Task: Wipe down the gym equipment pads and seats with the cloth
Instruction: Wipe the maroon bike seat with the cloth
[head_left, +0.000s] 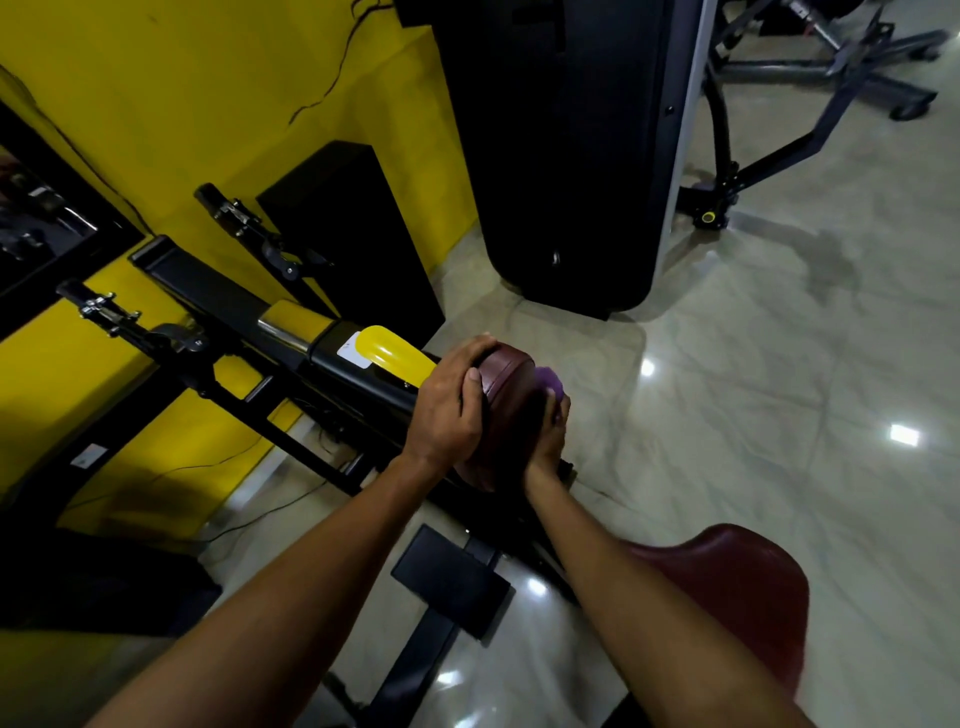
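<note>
Left hand (445, 402) grips maroon pad (506, 410); right hand (551, 431) (mostly hidden) seemingly presses purple cloth (549, 383) on far side.

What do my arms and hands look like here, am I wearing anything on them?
Both forearms are bare as far as the frame shows: no sleeves, gloves, watch or bands visible. The left hand shows no rings, with a short thumbnail. The right hand is mostly hidden behind the pad, so its fingers can't be checked.

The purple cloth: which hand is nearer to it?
Right. The right hand presses the purple cloth against the far face of the maroon pad; the left hand grips the pad's near edge.
</note>
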